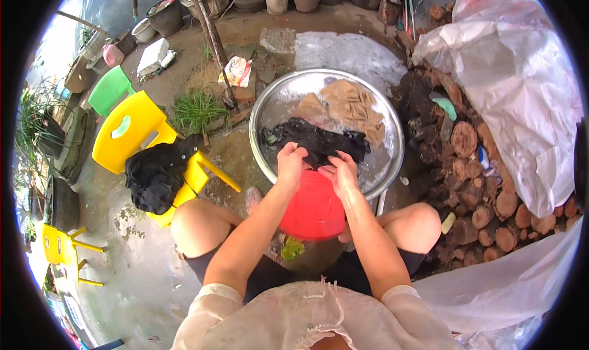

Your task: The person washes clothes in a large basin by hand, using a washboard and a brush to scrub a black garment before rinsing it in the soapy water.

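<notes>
In front of me stands a wide round metal basin [256, 142] with soapy water in it. A wet black garment [310, 139] lies bunched across its near half. My left hand [292, 162] pinches the near edge of that garment. Close to its right, my right hand [340, 171] has its thumb and fingers closed on the same edge. Under both hands a red plastic board [311, 207] slopes from the basin's near rim down between my knees. Brown cloth [353, 109] lies wet and crumpled in the basin's far half.
Left of me a yellow plastic chair [132, 129] carries a dark bundle of clothing [156, 177]. Stacked logs [485, 218], partly under plastic sheeting [500, 61], flank the basin's right side. A thin wooden pole [211, 40] and a grass tuft [197, 112] stand beyond the chair.
</notes>
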The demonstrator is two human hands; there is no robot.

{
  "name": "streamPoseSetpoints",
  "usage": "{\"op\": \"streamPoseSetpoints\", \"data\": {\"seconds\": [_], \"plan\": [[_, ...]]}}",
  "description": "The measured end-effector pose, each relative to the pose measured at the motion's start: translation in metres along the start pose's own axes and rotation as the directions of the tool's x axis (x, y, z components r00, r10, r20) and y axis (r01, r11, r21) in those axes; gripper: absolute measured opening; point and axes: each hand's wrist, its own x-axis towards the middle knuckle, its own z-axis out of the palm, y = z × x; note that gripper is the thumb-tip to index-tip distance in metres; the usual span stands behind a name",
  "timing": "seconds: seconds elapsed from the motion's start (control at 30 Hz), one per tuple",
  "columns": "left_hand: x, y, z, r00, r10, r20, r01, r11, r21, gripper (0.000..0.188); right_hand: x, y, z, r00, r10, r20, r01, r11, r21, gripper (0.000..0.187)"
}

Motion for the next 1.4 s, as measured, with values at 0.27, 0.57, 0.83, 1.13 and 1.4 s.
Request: {"op": "streamPoseSetpoints", "data": {"seconds": [0.27, 0.57, 0.83, 1.13, 1.4], "plan": [[-0.031, -0.056, -0.060, 0.907, 0.419, -0.049, -0.344, 0.800, 0.491, 0.034, -0.028, 0.040, -0.006, 0.986, 0.028, 0.164, -0.060, 0.979, 0.194, 0.029], [-0.070, -0.059, -0.041, 0.867, 0.499, 0.002, -0.356, 0.617, 0.702, 0.022, -0.053, 0.087, -0.028, 0.972, 0.235, 0.025, -0.225, 0.952, -0.208, 0.027], [-0.097, -0.060, -0.025, 0.947, 0.308, 0.093, -0.283, 0.659, 0.697, 0.046, -0.034, 0.089, -0.045, 0.981, 0.162, 0.103, -0.185, 0.939, 0.290, 0.036], [-0.084, -0.060, -0.046, 0.834, 0.523, 0.179, -0.403, 0.355, 0.843, 0.037, -0.054, 0.047, -0.031, 0.978, 0.055, 0.202, -0.096, 0.975, 0.201, 0.027], [-0.079, -0.039, -0.044, 0.945, -0.117, 0.304, 0.295, 0.705, -0.645, 0.036, -0.052, 0.047, -0.021, 0.929, 0.148, 0.340, -0.339, 0.710, 0.617, 0.039]]}}
